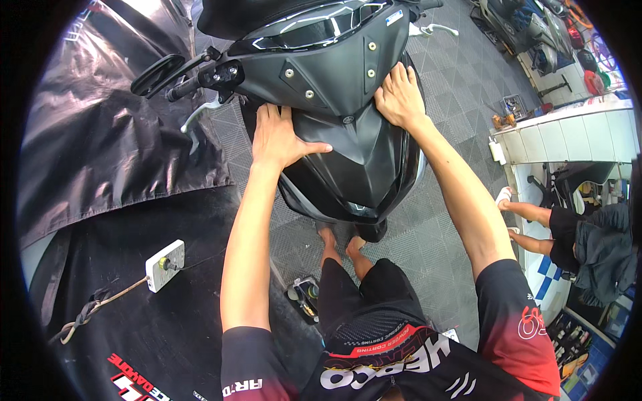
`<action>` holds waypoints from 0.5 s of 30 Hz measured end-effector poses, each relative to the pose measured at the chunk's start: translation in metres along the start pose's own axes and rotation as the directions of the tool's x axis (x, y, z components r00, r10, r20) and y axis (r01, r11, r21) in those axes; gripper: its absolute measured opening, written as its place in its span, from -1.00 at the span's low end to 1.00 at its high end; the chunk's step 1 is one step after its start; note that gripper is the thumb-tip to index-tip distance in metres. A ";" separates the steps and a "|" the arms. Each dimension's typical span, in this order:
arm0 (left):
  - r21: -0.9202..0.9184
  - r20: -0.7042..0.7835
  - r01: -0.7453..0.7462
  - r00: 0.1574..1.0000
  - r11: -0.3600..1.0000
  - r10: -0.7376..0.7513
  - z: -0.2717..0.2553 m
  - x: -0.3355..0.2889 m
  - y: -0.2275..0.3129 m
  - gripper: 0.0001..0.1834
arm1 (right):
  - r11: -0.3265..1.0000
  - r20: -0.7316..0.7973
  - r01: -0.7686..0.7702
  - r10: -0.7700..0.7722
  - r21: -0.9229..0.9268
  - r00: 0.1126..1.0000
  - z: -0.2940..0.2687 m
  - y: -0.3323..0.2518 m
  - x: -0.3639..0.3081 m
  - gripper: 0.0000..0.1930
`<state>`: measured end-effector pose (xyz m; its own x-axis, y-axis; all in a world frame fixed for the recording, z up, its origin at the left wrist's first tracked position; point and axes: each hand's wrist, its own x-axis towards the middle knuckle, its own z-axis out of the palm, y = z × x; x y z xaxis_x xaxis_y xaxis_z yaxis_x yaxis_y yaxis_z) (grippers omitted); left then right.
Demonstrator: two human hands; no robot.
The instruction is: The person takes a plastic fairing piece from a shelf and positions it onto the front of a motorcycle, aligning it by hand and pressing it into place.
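In front of me stands a scooter with a matte black front panel (pixel 348 137). My left hand (pixel 281 137) lies on the panel's left side, thumb stretched toward the middle and fingertips at the seam under the upper cowl (pixel 328 73). On the right, my right hand (pixel 401 97) rests flat against the panel's edge, its fingers pointing up along the cowl. Neither hand holds anything loose. Several bolts (pixel 309 94) show on the cowl. A brake lever (pixel 200 115) and a mirror (pixel 158 73) stick out at the left.
Black sheeting (pixel 120 127) hangs at the left, with a white power strip (pixel 165 265) and its cord below. A small tool tray (pixel 303 299) sits on the grey tiled floor beside my legs. Another person (pixel 562 240) is at the right, near a white counter (pixel 568 137).
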<state>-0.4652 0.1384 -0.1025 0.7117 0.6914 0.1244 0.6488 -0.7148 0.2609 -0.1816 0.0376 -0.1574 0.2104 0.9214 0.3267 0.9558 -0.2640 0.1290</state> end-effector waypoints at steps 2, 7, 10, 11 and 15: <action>0.000 0.005 -0.001 1.000 1.000 0.001 0.000 -0.001 0.000 0.38 | 1.000 0.028 -0.003 0.002 0.015 1.000 -0.004 -0.003 0.001 -0.40; 0.001 -0.019 -0.025 0.999 1.000 0.025 0.001 -0.002 0.000 0.39 | 0.892 0.090 0.044 -0.095 0.450 0.991 -0.020 0.027 -0.006 -0.25; -0.007 0.050 0.032 0.998 0.999 -0.032 -0.002 -0.003 0.001 0.38 | 0.753 0.076 -0.022 -0.037 0.658 0.996 -0.032 0.051 -0.035 -0.09; -0.017 0.050 0.019 0.999 1.000 -0.018 -0.002 -0.003 0.001 0.38 | 0.646 0.091 -0.092 0.035 0.758 0.995 -0.038 0.054 -0.050 -0.04; -0.005 0.036 0.005 0.999 1.000 -0.004 -0.002 -0.003 0.008 0.33 | 0.749 0.022 -0.146 0.173 0.646 0.985 -0.038 0.049 -0.085 -0.11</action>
<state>-0.4628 0.1314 -0.0987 0.7181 0.6903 0.0884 0.6508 -0.7110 0.2664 -0.1608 -0.0644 -0.1433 0.3769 0.8681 0.3230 0.8177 -0.1481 -0.5562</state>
